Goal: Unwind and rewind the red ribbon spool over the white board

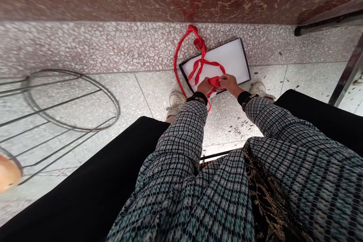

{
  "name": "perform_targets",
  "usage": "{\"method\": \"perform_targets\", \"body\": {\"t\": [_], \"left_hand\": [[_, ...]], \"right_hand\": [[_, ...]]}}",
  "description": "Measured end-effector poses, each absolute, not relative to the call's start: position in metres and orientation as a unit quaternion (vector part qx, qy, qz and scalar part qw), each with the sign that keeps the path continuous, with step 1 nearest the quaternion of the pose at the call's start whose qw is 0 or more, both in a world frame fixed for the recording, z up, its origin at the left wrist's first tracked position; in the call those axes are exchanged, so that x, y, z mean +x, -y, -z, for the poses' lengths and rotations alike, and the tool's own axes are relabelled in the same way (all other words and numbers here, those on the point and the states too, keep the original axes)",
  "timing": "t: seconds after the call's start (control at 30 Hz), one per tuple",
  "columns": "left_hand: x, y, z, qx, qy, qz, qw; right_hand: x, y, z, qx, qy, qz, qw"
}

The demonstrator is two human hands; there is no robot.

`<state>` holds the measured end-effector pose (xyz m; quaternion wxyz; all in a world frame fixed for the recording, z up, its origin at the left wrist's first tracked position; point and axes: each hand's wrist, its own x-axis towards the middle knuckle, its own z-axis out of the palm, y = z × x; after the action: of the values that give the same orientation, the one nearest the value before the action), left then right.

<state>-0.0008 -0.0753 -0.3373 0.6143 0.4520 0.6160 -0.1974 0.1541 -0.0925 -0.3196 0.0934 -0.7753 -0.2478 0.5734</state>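
Both of my hands are together over the near edge of a shallow white box with dark rims, which lies on the floor. My left hand is closed around a bunched part of a red ribbon. Beside it, my right hand pinches the same bunch between its fingertips. The ribbon runs loosely across the box in twisted loops, and one length trails over its left side onto the floor. A small whitish piece hangs just below my hands; its kind is not clear.
A wire rack with a round rim stands on the left. Dark husk-like bits litter the speckled floor. Metal furniture legs are on the right, and a red marbled wall base runs along the far side. My shoes flank the box.
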Motion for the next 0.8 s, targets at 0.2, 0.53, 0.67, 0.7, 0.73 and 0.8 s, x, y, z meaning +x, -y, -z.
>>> {"method": "perform_targets", "body": {"t": [0.2, 0.53, 0.67, 0.7, 0.73, 0.8], "left_hand": [[-0.001, 0.078, 0.347, 0.407, -0.647, 0.191, 0.616], [0.003, 0.082, 0.350, 0.395, -0.660, 0.195, 0.609], [0.002, 0.082, 0.348, 0.398, -0.652, 0.193, 0.615], [0.001, 0.081, 0.347, 0.402, -0.649, 0.195, 0.615], [0.001, 0.081, 0.346, 0.407, -0.647, 0.197, 0.614], [0.001, 0.080, 0.345, 0.413, -0.645, 0.199, 0.611]], "right_hand": [[0.164, 0.088, 0.315, -0.751, 0.370, -0.544, 0.048], [0.167, 0.081, 0.317, -0.718, 0.451, -0.530, 0.008], [0.169, 0.078, 0.320, -0.743, 0.356, -0.565, 0.054], [0.169, 0.078, 0.320, -0.746, 0.333, -0.573, 0.060], [0.168, 0.077, 0.320, -0.749, 0.314, -0.580, 0.067], [0.166, 0.076, 0.319, -0.752, 0.273, -0.595, 0.084]]}}
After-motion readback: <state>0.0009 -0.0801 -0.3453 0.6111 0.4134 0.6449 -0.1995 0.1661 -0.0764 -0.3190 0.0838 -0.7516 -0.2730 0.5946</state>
